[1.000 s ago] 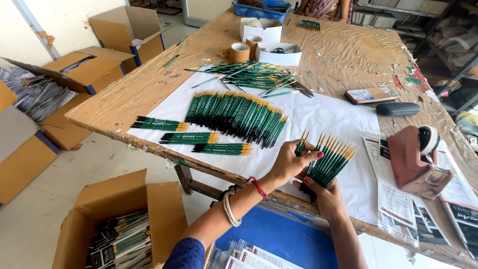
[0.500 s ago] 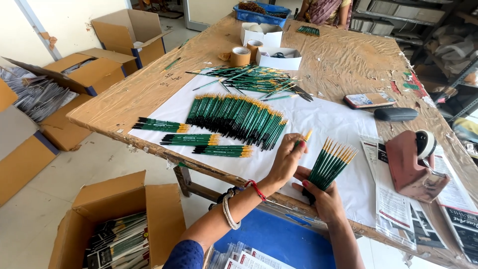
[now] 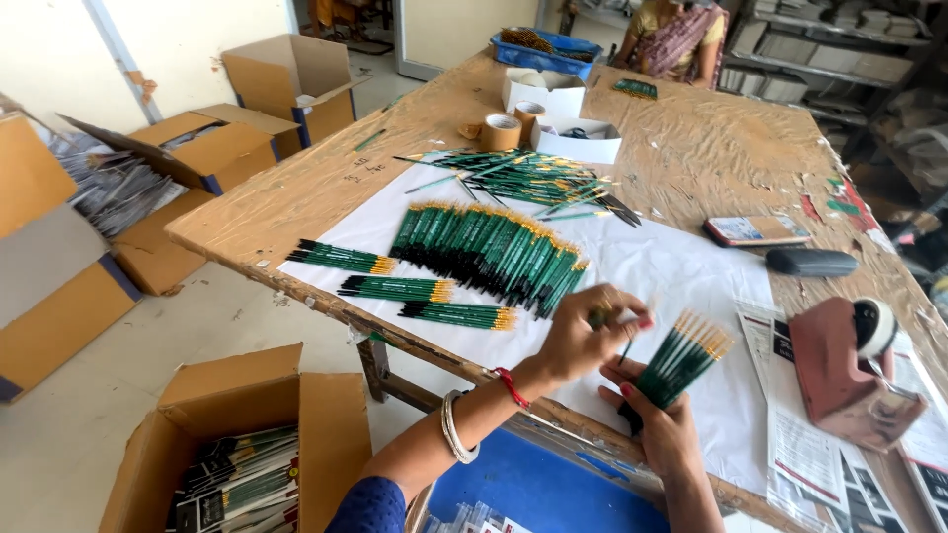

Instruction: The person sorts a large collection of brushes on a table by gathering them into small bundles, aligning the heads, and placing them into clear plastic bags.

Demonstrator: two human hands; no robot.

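Observation:
My right hand [image 3: 660, 422] grips a fanned bundle of green paintbrushes [image 3: 681, 357] with gold ferrules, low at the table's near edge. My left hand [image 3: 585, 336] is just left of it, fingers pinched on one single brush [image 3: 626, 347] beside the bundle. Both hands hover over the white paper sheet [image 3: 671, 271]. A long row of green brushes [image 3: 489, 247] lies in the sheet's middle, with three small bundles [image 3: 395, 289] to its left. A loose heap of brushes [image 3: 528, 178] lies farther back.
A red tape dispenser [image 3: 839, 370], a black case [image 3: 812, 262] and a phone [image 3: 755, 230] sit at right. Tape rolls [image 3: 502, 131] and white boxes [image 3: 576, 138] stand at the back. Open cardboard boxes [image 3: 242, 444] stand on the floor at left. Another person [image 3: 676, 39] sits at the far end.
My left hand has drawn away from the bundle's tips and now pinches a single brush beside it. The bundle in my right hand has stayed near the table edge.

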